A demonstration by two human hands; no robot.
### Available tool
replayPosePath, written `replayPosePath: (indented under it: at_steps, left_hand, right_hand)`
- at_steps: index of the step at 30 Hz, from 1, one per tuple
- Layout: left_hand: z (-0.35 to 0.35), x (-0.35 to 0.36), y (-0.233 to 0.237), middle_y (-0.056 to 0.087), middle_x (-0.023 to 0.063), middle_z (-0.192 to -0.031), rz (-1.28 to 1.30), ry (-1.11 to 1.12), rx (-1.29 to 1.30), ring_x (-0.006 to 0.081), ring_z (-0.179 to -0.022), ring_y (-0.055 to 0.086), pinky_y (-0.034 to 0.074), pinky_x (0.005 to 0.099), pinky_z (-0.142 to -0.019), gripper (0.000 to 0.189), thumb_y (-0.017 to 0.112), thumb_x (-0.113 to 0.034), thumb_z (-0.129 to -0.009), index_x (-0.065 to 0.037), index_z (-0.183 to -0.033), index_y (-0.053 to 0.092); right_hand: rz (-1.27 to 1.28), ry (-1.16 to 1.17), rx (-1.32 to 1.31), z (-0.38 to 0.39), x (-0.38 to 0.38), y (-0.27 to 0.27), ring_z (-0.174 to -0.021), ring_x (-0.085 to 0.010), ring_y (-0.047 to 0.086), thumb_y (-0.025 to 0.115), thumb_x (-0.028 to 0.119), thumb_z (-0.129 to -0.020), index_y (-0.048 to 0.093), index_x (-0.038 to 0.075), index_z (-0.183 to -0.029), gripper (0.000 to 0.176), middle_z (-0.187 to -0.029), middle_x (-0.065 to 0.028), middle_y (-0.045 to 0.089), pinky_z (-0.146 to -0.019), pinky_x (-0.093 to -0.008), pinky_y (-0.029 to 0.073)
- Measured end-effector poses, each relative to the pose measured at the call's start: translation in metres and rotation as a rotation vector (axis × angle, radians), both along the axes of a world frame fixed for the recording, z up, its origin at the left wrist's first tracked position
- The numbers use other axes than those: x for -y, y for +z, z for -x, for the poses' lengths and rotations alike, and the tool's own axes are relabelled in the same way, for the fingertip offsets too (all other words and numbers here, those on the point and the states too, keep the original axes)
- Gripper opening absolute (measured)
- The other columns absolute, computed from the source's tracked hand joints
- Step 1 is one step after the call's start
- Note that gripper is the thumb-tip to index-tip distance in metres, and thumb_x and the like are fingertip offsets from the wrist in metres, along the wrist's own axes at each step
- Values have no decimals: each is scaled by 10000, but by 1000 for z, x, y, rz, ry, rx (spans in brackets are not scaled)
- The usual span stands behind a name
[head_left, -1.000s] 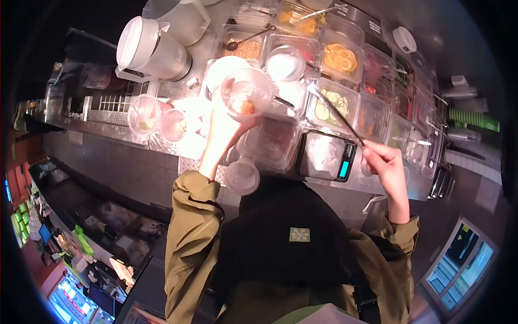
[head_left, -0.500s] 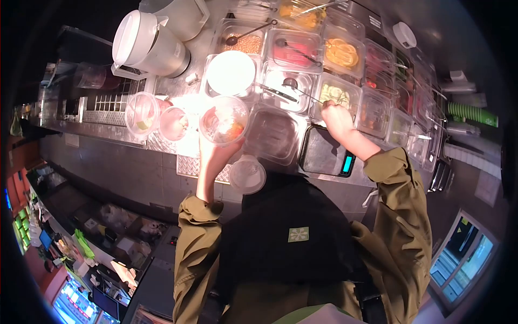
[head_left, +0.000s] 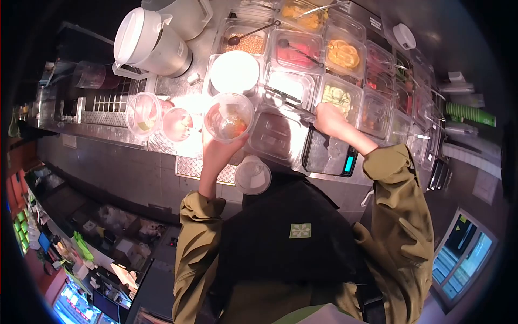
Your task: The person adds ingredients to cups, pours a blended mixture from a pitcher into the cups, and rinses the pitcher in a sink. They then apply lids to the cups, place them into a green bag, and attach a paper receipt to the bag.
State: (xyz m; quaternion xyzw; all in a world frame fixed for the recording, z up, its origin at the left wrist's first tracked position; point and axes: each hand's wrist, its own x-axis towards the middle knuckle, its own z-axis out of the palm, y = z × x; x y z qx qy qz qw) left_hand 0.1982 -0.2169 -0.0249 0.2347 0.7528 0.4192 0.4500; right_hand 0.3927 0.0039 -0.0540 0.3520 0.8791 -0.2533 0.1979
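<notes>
My left hand [head_left: 217,154] is wrapped round a clear plastic cup [head_left: 215,120] from below, with bits of orange and red food in its bottom. My right hand [head_left: 330,119] is closed on the handle end of a long-handled spoon [head_left: 298,109], which points left towards the cup. Motion blur hides the spoon's bowl. Below that spoon sits a clear lidded container [head_left: 274,135]. A black kitchen scale [head_left: 327,154] with a lit display lies just under my right wrist. Beside my right fingers is a container of pale green slices [head_left: 336,97].
Several clear food tubs fill the counter, including orange slices [head_left: 343,54], pink food [head_left: 295,47] and brown grains [head_left: 249,44]. A round white lid [head_left: 234,72] lies near the cup. Two cups [head_left: 143,114] stand left; another cup [head_left: 252,176] is by the front edge. A pitcher [head_left: 162,51] stands behind.
The spoon has moved from over the tub behind to lower and nearer the front, and my right hand has shifted slightly left and down. The left hand still grips the cup.
</notes>
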Motion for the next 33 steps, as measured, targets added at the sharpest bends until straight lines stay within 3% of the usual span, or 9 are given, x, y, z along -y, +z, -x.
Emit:
replayPosePath:
  at_steps: [4,7,12,16,20,23,26,30,33]
  left_hand:
    - [0,3,-30,550,108,-1098,-171,26,-33,163,-994,536,432,286,-852,614,734,-151,-702,37,-1208,441]
    - [2,1,-49,510,118,-1131,-285,22,-47,184,-1017,515,424,293,-873,724,748,-97,-669,36,-1265,359]
    - [2,-5,-68,500,144,-1150,-312,-2,-32,220,-1035,511,423,320,-889,774,758,-76,-623,35,-1273,352]
    - [-7,-32,-25,500,184,-1158,-330,-8,-267,261,-1061,510,420,343,-900,796,755,-90,-600,40,-1275,355]
    - [-12,-55,-12,496,210,-1155,-287,-53,-382,305,-1079,500,404,360,-920,788,737,-102,-597,50,-1271,358]
    - [-12,-64,-8,493,217,-1150,-266,-102,-414,320,-1073,499,396,370,-927,784,725,-97,-594,57,-1269,357]
    - [-13,-70,5,487,219,-1152,-276,-67,-336,319,-1067,500,400,373,-923,784,717,-86,-592,56,-1271,353]
    - [-8,-69,0,476,208,-1170,-274,-1,-205,301,-1066,500,410,373,-911,799,729,-86,-585,46,-1276,351]
    - [-7,-63,-18,494,191,-1151,-421,30,-397,281,-1049,511,419,366,-896,814,759,-101,-585,33,-1277,352]
  right_hand:
    - [287,-252,-159,-14,-13,-29,-503,-255,587,541,43,-712,640,-80,-831,198,-569,-175,577,-491,-352,455]
    - [691,-729,-127,-38,-12,-31,-415,-131,467,498,22,-756,647,-48,-848,189,-526,-80,527,-378,-271,341]
    - [800,-960,-285,-81,7,-28,-407,-46,371,472,40,-864,626,-14,-949,185,-574,6,496,-360,-207,243]
    - [692,-1024,-387,-101,10,-1,-411,-40,366,476,43,-874,626,-10,-944,174,-588,14,500,-361,-211,247]
    - [561,-827,-486,-115,15,48,-417,-34,357,496,87,-894,648,21,-974,184,-600,30,499,-393,-189,267]
    - [389,-831,-543,-97,40,101,-475,-59,411,534,6,-844,657,-9,-997,196,-573,0,480,-450,-209,309]
    - [-17,-372,-645,-89,60,117,-506,-110,450,558,-34,-804,646,25,-1062,279,-600,-52,481,-481,-238,354]
    - [-379,-61,-616,-79,72,119,-527,-174,507,565,-68,-768,656,89,-1074,356,-654,-90,493,-515,-276,411]
    - [-8,-342,-675,-91,66,116,-557,-108,518,575,-44,-799,644,29,-1072,291,-648,-60,538,-521,-242,416]
